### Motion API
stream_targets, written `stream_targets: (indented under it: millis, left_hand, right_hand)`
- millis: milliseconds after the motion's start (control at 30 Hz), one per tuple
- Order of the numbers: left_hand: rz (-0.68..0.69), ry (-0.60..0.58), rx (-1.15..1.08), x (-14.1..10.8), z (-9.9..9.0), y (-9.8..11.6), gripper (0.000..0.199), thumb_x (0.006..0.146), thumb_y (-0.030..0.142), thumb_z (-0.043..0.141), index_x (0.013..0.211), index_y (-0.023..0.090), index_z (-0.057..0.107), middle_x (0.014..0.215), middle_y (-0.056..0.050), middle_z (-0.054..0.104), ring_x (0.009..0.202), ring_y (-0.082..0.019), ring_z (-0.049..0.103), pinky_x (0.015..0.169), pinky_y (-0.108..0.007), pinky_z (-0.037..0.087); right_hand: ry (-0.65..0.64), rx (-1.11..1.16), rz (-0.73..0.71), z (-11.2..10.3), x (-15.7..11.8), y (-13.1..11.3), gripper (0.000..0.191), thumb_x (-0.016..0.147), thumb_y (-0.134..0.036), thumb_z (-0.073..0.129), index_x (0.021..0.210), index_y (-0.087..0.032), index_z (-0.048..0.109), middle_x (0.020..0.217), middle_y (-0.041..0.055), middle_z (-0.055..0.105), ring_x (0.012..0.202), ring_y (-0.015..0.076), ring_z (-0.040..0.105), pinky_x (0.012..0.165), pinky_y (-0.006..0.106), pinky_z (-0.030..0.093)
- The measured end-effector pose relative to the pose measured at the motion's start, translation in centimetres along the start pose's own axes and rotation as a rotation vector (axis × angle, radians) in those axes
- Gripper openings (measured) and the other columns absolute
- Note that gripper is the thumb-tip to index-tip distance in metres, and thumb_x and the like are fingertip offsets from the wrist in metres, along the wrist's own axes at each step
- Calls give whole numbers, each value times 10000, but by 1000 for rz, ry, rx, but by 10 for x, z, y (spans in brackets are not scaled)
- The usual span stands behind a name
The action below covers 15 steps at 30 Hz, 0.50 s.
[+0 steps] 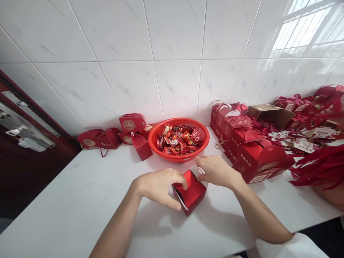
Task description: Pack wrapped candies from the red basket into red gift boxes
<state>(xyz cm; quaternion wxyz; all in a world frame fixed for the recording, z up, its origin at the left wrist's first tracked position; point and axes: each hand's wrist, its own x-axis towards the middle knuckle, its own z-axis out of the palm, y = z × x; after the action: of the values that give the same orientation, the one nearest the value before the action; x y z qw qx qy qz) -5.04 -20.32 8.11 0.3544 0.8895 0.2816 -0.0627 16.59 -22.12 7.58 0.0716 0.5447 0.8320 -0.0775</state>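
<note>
A small dark-red cardboard gift box [192, 197] stands on the white table in front of me, its top partly folded and a bright red inner face showing. My left hand [159, 184] curves over its left side, thumb and fingers apart, with a fingertip at the top panel. At the far right edge of the box, my right hand [217, 170] has its thumb and fingers around a flap, and the flap is mostly hidden by them. Just behind the box sits a round red plastic basket [152, 141] holding many wrapped candies [180, 139].
Finished-looking red boxes [99, 139] line the wall at left, beside another open red box [141, 145]. A row of larger red boxes [255, 154] stands at right, near a brown carton [271, 113], ribbons [319, 165] and paper tags [306, 145]. White tiles rise behind.
</note>
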Motion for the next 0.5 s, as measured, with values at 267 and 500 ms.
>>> stream_targets:
  millis: [267,500]
  left_hand:
    - [-261,210,-2,17,7,-5,333,751,369,698,1041,237,602,1158,-57,615,1046,-276,603,778,-329,472]
    - [-75,105,-59,25,10,-16,442,775,307,676,1211,256,625,1306,-54,608,1215,-285,558,938,-324,450]
  right_hand:
    - [-77,141,-320,0,0,3,188,924,-380,643,878,-208,704,830,34,713,720,188,639,566,278,289]
    - [-131,202,-365,-1,1,14,212,925,-366,647,1046,-219,739,918,49,729,805,198,657,636,270,380]
